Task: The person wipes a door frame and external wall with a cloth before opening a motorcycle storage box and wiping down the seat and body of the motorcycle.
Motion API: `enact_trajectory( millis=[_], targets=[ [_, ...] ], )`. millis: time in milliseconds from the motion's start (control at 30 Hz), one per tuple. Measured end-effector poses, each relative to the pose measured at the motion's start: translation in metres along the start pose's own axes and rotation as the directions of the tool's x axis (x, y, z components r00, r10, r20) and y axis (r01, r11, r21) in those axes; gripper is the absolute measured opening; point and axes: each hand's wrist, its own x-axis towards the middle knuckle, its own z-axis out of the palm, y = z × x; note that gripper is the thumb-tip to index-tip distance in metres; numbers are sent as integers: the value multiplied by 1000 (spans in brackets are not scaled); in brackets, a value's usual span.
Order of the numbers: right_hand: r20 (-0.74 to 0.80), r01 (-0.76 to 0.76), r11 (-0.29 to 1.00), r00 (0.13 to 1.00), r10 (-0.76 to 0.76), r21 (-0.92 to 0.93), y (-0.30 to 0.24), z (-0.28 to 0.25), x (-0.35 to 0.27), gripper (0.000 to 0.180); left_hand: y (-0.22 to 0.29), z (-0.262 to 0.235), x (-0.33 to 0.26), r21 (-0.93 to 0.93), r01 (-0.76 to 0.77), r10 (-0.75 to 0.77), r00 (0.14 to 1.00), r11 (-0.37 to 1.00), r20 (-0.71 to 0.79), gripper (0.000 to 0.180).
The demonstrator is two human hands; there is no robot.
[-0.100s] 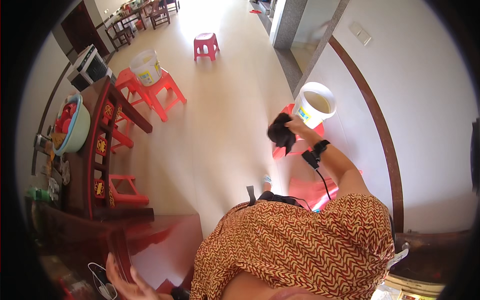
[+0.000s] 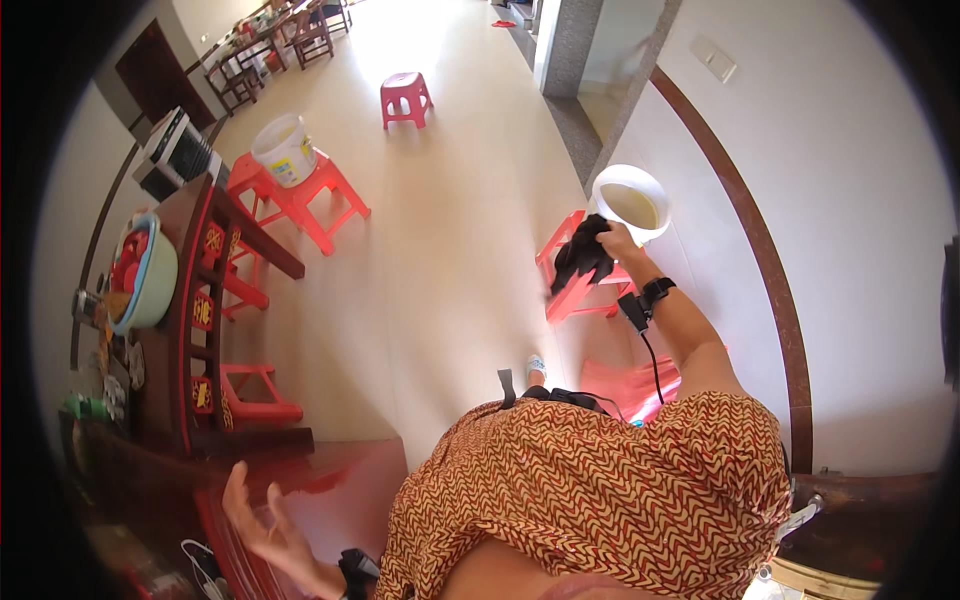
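Note:
My right hand (image 2: 618,241) is closed on a dark, crumpled cloth (image 2: 582,254), which hangs down from the fingers. The cloth is in front of a red plastic stool (image 2: 568,300) and beside a white bucket (image 2: 656,184) that contains cloudy, yellowish liquid. Part of the bucket's outer wall is hidden behind the hand and cloth. At the lower left my left hand (image 2: 268,530) is raised over dark red wooden furniture (image 2: 345,465). Its fingers are spread and nothing is in them.
To the left, a second white bucket (image 2: 284,152) stands on red stools (image 2: 325,190). A pale green basin (image 2: 156,275) with red items sits on the dark wooden table (image 2: 188,215). Farther off is a pink stool (image 2: 405,98). A wall (image 2: 800,200) runs along the right.
My right hand and the cloth have moved slightly right and nearer the bucket's front. My left hand has risen a little. The view has shifted slightly.

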Motion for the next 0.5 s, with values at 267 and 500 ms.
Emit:
enact_trajectory(
  millis=[267, 500],
  targets=[
    [-94, 124, 973, 990, -107, 196, -84, 81, 21, 45, -85, 90, -20, -329, 353, -200, 886, 876, 419, 36],
    [33, 179, 910, 978, -206, 375, -115, 186, 26, 53, -100, 128, -11, -353, 211, 8, 850, 911, 528, 39]
  ],
)
